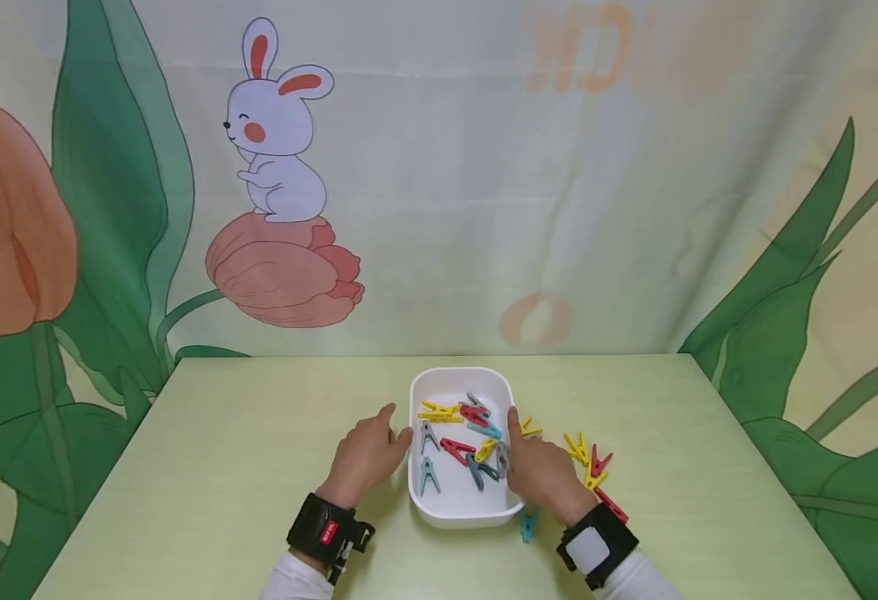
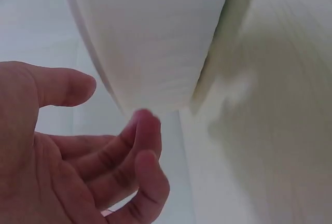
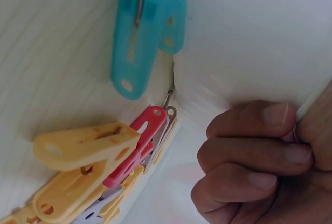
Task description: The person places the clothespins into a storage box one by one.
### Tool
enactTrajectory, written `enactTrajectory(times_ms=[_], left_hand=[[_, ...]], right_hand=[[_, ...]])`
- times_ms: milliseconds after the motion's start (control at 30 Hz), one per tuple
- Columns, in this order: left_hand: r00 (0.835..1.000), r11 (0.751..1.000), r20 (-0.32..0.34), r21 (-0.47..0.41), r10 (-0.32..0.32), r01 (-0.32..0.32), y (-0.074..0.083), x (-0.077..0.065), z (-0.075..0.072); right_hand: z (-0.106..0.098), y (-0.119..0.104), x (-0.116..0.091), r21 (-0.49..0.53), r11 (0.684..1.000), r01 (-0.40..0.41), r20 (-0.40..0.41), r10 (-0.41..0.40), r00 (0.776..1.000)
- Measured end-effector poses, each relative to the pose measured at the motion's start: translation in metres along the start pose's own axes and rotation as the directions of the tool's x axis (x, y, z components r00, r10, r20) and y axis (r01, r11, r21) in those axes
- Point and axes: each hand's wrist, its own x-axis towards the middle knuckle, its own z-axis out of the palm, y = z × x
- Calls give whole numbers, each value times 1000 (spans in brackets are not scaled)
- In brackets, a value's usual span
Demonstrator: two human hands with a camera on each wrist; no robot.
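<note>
A white plastic tub point(image 1: 445, 510) stands on the table, holding several clothespins, among them a yellow one point(image 1: 440, 412), a red one point(image 1: 457, 450) and a grey one point(image 1: 428, 476). My left hand point(image 1: 365, 457) is beside the tub's left wall, thumb and fingers apart; in the left wrist view its fingers are loosely bent and hold nothing. My right hand point(image 1: 544, 471) grips the tub's right rim. Its index finger lies along that rim in the head view, while the other fingers point(image 3: 249, 156) curl against the outer wall in the right wrist view. Its thumb is hidden.
More clothespins lie on the table right of the tub: a teal one point(image 1: 529, 525) by the front corner, a yellow one point(image 1: 577, 448) and a red one point(image 1: 611, 505) near the right forearm. A printed curtain point(image 1: 439, 208) hangs behind the table's back edge.
</note>
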Motion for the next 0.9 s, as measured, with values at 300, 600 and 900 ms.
enactTrajectory(times_ms=[300,600,900], left_hand=[[985,982,144,-175,92,-66,2,0,8],[991,993,68,-28,112,-110,11,-2,22],[995,993,-43,86,91,-87,11,-1,29]], right_hand=[[-4,3,-7,13,1000,-4,4,4,1000],[-5,3,-7,32,999,-17,19,16,1000],[-9,5,-4,82,996,-35,10,34,999]])
